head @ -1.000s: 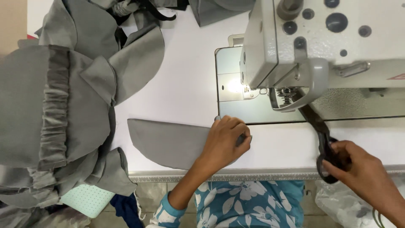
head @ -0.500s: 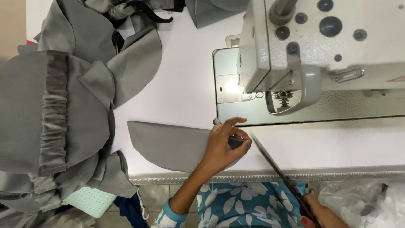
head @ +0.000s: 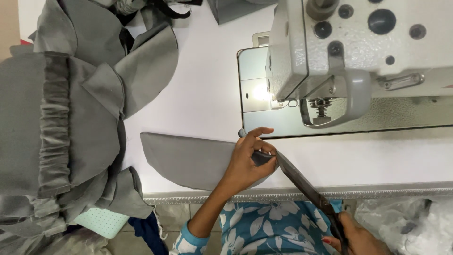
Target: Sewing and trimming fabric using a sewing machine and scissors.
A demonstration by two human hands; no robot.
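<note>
Down at the near edge of the white sewing table (head: pixel 203 85), the left hand (head: pixel 247 163) lies on a curved piece of grey fabric (head: pixel 188 158), its fingers bent and pinching the cloth at its right end, thumb and forefinger closed on the material. The piece lies flat, rounded edge toward the person, just in front of the table's metal trim. The right hand (head: pixel 354 238), low by the bottom border and well apart from the left, is clenched around the handles of a pair of long dark scissors (head: pixel 302 182); the blades run up and left until their tip meets the fabric right beside the left fingers. Whether the blades are parted at the tip cannot be told. Behind the hands stands the pale sewing machine (head: pixel 358 52), its lamp lighting the steel plate (head: pixel 255 94) beneath the needle. A heap of grey garments (head: pixel 61 132) with a gathered band covers the left of the table, apart from the held piece.
</note>
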